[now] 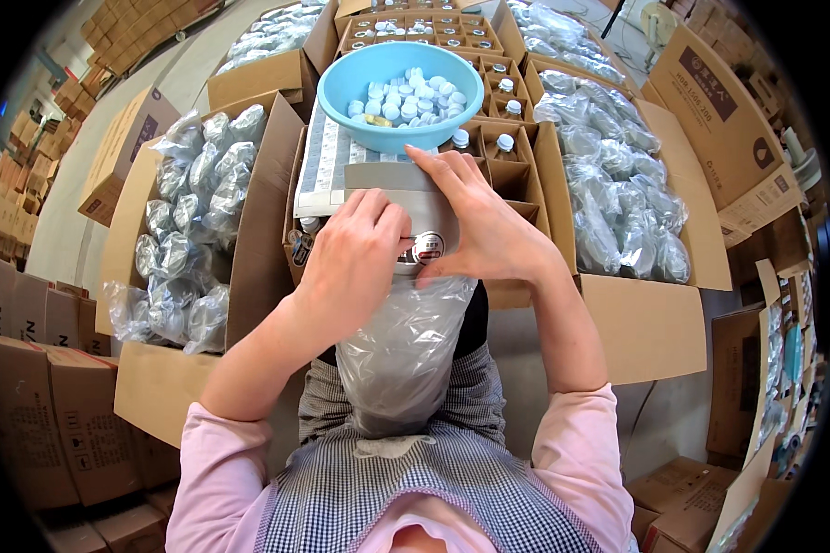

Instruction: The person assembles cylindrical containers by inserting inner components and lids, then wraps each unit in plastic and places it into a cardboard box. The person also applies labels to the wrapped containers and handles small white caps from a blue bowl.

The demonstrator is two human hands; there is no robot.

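Across my lap lies a clear plastic bag [398, 350] around a long object whose shape is blurred by the film. Just above the bag's mouth shows a silver-grey, rounded piece [431, 210] with a small round red-and-white label [428, 247]. My right hand [493, 217] curves around its right side, thumb low and fingers stretched over the top. My left hand [346, 253] is closed at the left of the label, fingertips pinched together; what they pinch is hidden. Beyond my hands, a light blue basin [401, 138] holds many pale blue-white caps [415, 95].
A printed sheet [325, 166] lies under the basin on a divided carton [526, 175] with capped bottles [505, 143]. Open cartons of plastic-wrapped items stand left [258, 230] and right [641, 327]. Stacked boxes [37, 415] line the left side.
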